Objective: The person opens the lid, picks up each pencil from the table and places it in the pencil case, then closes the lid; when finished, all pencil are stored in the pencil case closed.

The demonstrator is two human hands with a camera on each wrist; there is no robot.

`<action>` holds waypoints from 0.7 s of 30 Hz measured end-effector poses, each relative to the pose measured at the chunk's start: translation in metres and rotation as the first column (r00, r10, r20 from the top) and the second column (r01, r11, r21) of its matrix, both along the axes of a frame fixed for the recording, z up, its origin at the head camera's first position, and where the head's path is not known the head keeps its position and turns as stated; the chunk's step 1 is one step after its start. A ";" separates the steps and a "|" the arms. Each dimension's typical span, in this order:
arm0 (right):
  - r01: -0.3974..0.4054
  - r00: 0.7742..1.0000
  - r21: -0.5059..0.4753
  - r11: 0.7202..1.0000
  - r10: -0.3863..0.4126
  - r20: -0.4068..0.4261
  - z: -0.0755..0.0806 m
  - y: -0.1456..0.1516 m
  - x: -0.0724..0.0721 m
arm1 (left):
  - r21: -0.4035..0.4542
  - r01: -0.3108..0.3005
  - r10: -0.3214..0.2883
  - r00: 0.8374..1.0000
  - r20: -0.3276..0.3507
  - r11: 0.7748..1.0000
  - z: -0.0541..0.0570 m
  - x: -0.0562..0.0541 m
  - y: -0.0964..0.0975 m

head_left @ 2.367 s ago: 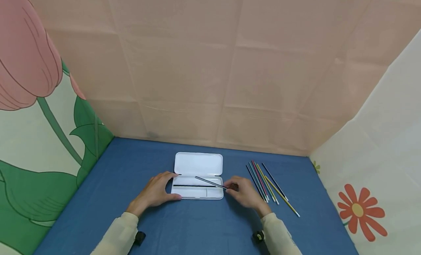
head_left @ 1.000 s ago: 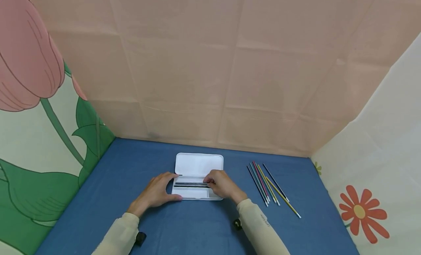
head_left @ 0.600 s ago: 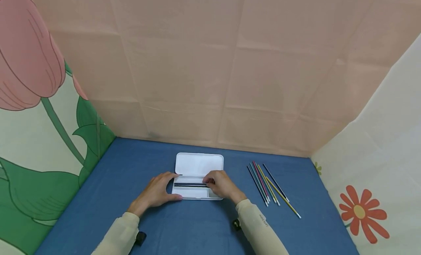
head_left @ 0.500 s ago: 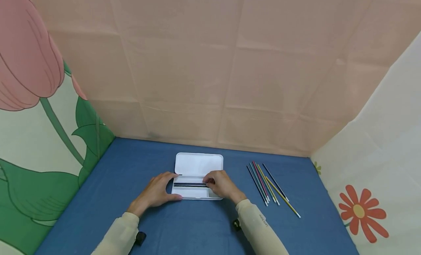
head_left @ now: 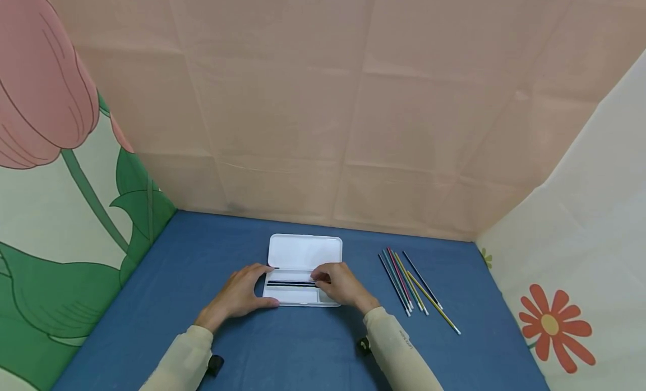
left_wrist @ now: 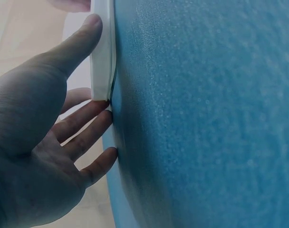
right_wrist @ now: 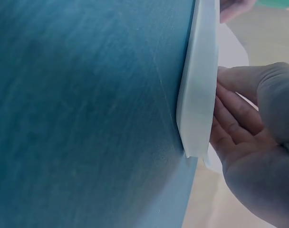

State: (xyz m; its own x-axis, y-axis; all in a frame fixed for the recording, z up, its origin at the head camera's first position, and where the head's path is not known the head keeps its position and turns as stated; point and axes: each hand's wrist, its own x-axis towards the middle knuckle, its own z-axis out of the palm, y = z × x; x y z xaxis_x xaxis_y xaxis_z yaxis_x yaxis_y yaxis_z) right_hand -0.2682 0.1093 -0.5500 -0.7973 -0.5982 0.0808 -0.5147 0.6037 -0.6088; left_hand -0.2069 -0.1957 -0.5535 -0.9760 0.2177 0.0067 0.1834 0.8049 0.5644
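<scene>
A white pencil case lies with its lid folded back on the blue cloth. My left hand grips its left end, thumb at the front edge and index finger near the hinge. In the left wrist view the thumb presses the case's front wall. Two dark pencils lie side by side lengthwise inside. My right hand reaches over the right half of the case, thumb and fingertips pinching the right end of a pencil. The hand hides those right ends; in the right wrist view the case wall covers the fingertips.
Several loose pencils, dark, teal, red and yellow with white ends, lie fanned on the blue cloth to the right of the case. A beige backdrop rises behind, with printed side panels.
My right hand carried a dark pencil leftward from the case's right side and laid it down inside beside the other one. Lately it shifted slightly nearer. My left hand stays put.
</scene>
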 end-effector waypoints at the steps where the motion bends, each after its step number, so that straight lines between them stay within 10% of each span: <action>1: 0.000 1.000 -0.001 1.000 0.000 0.008 0.000 0.000 0.000 | 0.000 0.000 0.000 1.000 0.000 1.000 0.000 0.000 0.000; 21: 0.054 0.998 -0.107 0.993 -0.059 -0.039 0.002 0.025 0.017 | -0.001 0.009 -0.009 1.000 -0.013 1.000 0.003 0.001 0.001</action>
